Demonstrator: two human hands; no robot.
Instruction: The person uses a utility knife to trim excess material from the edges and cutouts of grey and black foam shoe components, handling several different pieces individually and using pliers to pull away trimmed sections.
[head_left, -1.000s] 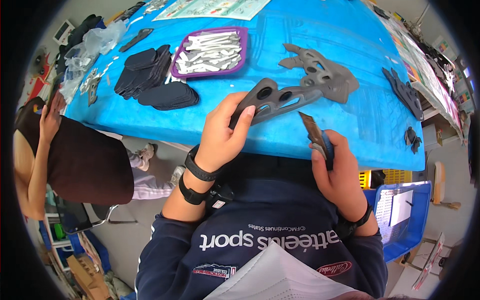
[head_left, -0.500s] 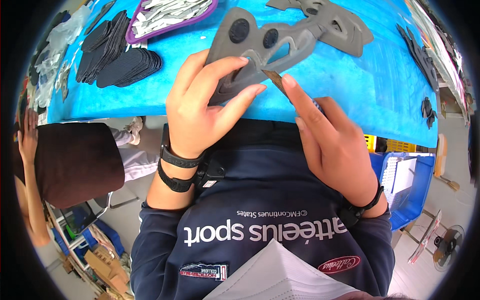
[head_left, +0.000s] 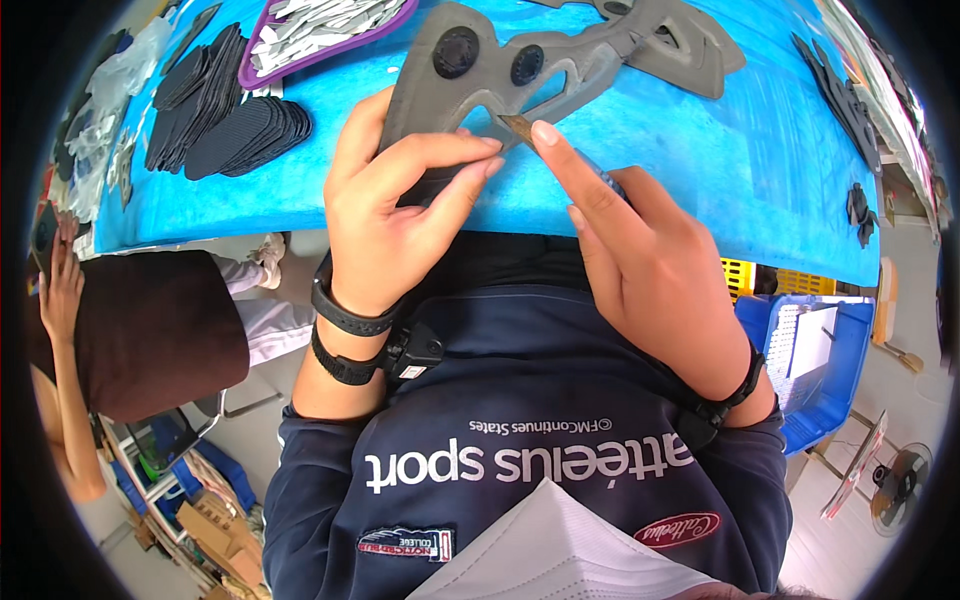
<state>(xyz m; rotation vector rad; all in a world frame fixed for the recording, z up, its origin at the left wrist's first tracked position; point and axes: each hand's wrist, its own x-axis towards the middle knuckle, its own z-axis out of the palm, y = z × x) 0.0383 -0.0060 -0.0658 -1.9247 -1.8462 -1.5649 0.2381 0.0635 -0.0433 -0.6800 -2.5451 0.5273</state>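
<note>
A grey moulded foam piece (head_left: 490, 85) with cutouts and two black oval pads lies tilted above the near part of the table. My left hand (head_left: 395, 205) grips its lower left edge, thumb and forefinger pinched together. In my right hand (head_left: 640, 235) is a small knife (head_left: 517, 128) with a brownish pointed blade, my forefinger stretched along it. The blade tip is at the foam's lower edge, by a cutout; I cannot tell if it touches. Most of the knife's handle is hidden by my fingers.
On the blue table cover (head_left: 640, 190) stand stacked black oval pads (head_left: 250, 135) and a purple tray (head_left: 330, 55) of white strips. Another grey foam piece (head_left: 690, 50) lies far right. A blue crate (head_left: 840, 380) stands below the table at right; a co-worker's hand (head_left: 62, 290) is at far left.
The foam piece and both my hands have shifted slightly left in the view. My left thumb and forefinger have come closer together, and the knife tip stays near the foam's lower edge.
</note>
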